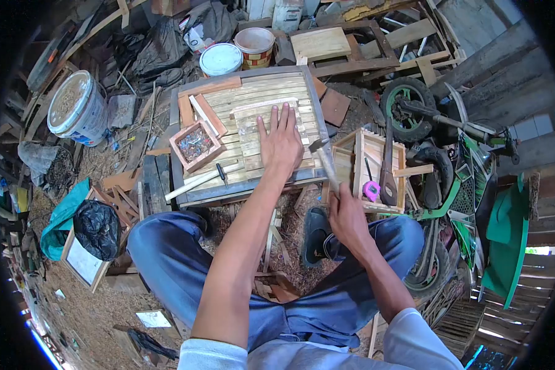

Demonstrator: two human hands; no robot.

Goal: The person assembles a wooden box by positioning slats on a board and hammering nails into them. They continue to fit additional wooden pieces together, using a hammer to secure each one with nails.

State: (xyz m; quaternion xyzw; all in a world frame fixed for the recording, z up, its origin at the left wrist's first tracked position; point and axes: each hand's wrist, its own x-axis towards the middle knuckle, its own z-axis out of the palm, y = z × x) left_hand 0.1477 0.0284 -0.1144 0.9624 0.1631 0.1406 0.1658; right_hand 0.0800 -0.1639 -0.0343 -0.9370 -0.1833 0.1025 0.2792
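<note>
From here I see the slatted panel lying flat on the low bench, its slats running side to side; its sides look too even to pick a long axis. The left hand spreads flat over it, fingers stretched away, grasping nothing. The right hand is curled round the hammer, which points away and slightly left, head foremost. A second hammer and a box of small bits crowd the panel's left. The bucket's blue print is too small to read.
</note>
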